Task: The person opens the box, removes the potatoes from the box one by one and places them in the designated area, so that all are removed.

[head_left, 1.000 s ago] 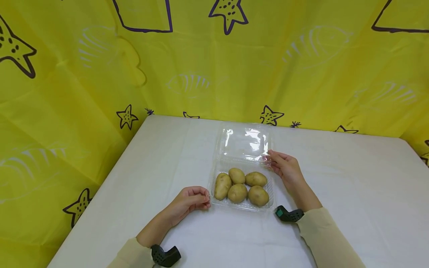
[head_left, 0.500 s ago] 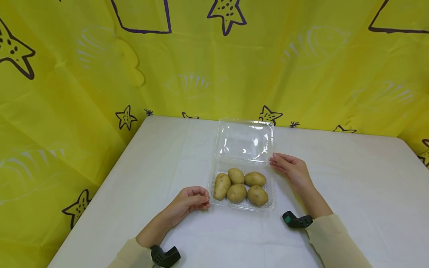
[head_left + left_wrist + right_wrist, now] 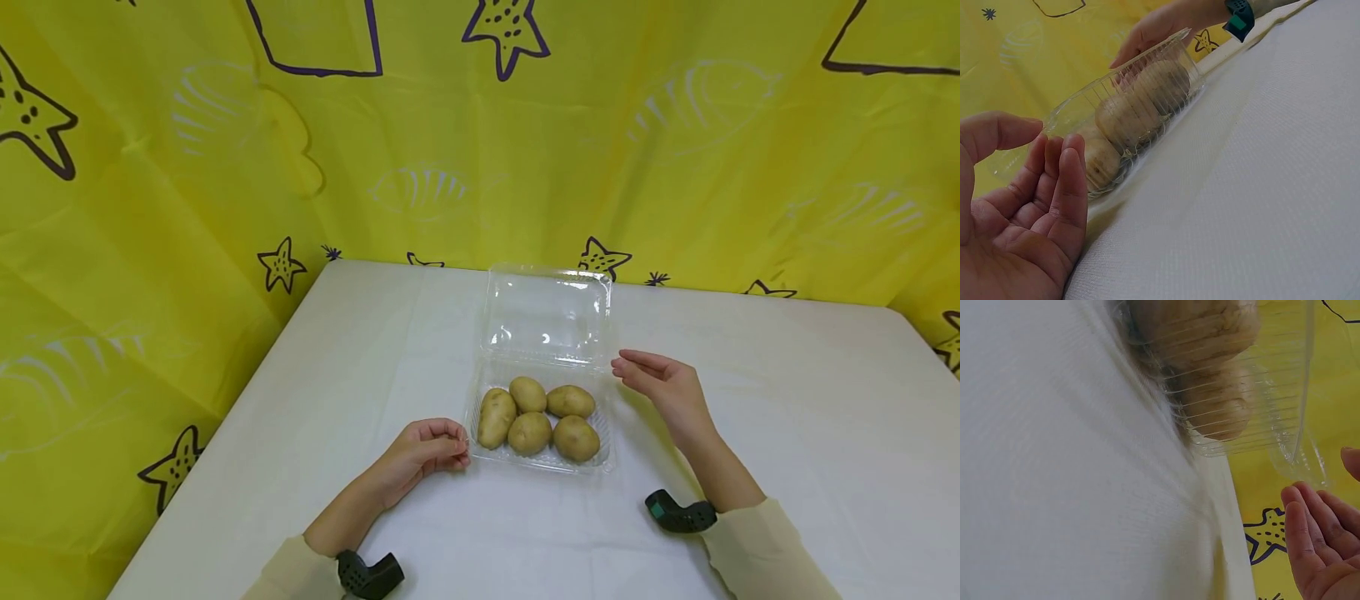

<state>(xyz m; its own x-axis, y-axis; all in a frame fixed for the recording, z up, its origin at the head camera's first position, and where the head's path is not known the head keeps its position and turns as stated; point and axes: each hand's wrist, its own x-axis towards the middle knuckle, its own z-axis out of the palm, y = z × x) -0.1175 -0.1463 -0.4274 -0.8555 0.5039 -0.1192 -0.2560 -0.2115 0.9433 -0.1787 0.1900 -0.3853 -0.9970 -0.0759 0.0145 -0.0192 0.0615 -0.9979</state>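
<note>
A clear plastic clamshell container [image 3: 609, 454] lies with several potatoes [image 3: 530, 433] in its ribbed base. Its transparent lid [image 3: 547, 321] is folded back, away from the person. At the base's near left corner, my left hand [image 3: 427, 454] pinches the rim between thumb and fingers; the left wrist view shows the thumb [image 3: 1019, 131] at that corner. My right hand [image 3: 663, 387] is off to the right of the hinge, fingers fairly straight and holding nothing. In the right wrist view a gap shows between its fingertips [image 3: 1297, 494] and the container.
A white cloth [image 3: 787, 417] covers the table under the container. Behind and to the left hangs a yellow curtain [image 3: 450, 125] with starfish and fish drawings. Each wrist carries a dark band device [image 3: 678, 512], and the sleeves are beige.
My right hand has let go of the lid near the hinge and drawn away to the right. The lid has tipped up a little at its far edge. The left hand stays put.
</note>
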